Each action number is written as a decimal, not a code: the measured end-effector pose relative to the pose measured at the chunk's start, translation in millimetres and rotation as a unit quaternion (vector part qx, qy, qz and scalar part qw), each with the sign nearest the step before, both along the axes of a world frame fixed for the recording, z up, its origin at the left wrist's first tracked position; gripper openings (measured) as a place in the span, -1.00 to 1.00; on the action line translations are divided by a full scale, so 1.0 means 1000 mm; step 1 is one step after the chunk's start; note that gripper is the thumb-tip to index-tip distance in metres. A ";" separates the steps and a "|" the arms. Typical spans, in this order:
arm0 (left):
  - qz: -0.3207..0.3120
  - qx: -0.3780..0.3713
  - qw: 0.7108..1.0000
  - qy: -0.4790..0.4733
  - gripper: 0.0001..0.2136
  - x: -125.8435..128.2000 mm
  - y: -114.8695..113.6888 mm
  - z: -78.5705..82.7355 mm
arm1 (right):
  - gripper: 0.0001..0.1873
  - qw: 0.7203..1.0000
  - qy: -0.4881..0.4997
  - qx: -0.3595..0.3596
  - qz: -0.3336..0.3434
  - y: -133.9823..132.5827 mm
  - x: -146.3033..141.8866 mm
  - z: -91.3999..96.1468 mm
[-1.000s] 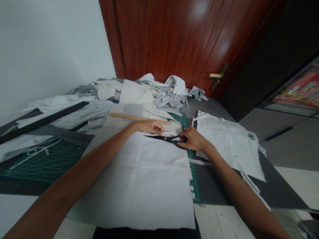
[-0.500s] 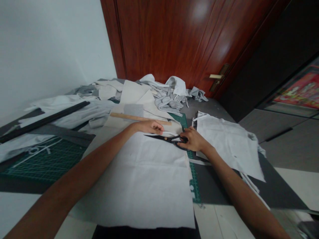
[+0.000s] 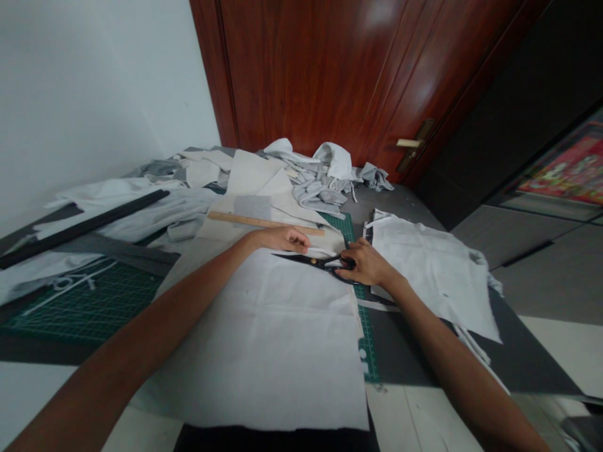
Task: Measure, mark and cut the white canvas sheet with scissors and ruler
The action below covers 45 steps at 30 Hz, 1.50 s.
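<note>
1. Hands. The right hand (image 3: 367, 264) was closed around the finger loops of a pair of black tailor's shears (image 3: 308, 260), with the blades directed toward the left hand. The left hand (image 3: 282, 239) lay with its fingers curled at the upper edge of a large white cloth sheet (image 3: 264, 345), just beside the shear tips. The hands were apart but near each other, with the shears between them. Whether the left hand pinched the cloth could not be determined.

2. Shears and cloth. The shears lay across the upper part of the sheet, at a narrow raised fold of its edge. Whether the blades had entered the cloth could not be determined.

3. Work surface. The sheet lay over a green cutting mat (image 3: 366, 351), and a strip of the mat showed along its right edge. A wooden ruler (image 3: 264, 222) lay just above the left hand on pale fabric. A white cloth piece with ragged edges (image 3: 428, 270) lay to the right of the right hand.

4. Surroundings. A second green cutting mat (image 3: 89, 307) lay at left, below a long black bar (image 3: 85, 226). Crumpled grey and white fabric (image 3: 320, 188) was heaped at the far end, against a reddish-brown wooden door (image 3: 306, 75) with a brass lever handle (image 3: 409, 143).
</note>
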<state>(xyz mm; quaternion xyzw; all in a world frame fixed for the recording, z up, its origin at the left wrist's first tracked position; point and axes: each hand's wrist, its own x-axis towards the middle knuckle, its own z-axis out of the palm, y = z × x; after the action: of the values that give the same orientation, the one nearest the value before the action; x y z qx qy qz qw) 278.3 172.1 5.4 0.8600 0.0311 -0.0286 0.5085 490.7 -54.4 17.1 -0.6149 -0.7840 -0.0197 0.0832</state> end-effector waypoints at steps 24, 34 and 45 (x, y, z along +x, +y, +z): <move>-0.005 -0.004 1.000 -0.009 -0.54 0.001 0.001 -0.002 | -0.58 1.000 -0.007 0.007 0.001 0.000 0.003 -0.004; -0.004 -0.016 1.000 -0.008 -0.53 0.002 0.001 -0.004 | -0.60 1.000 -0.002 0.001 -0.001 0.000 0.001 -0.002; -0.004 -0.011 1.000 -0.008 -0.54 0.000 0.001 -0.003 | -0.58 1.000 -0.003 0.000 0.001 -0.001 0.001 -0.001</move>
<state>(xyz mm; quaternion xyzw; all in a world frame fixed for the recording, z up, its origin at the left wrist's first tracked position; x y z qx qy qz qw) 278.8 172.8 2.4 0.8549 0.0231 -0.0237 0.5178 491.4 -55.1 15.9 -0.6137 -0.7851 -0.0216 0.0812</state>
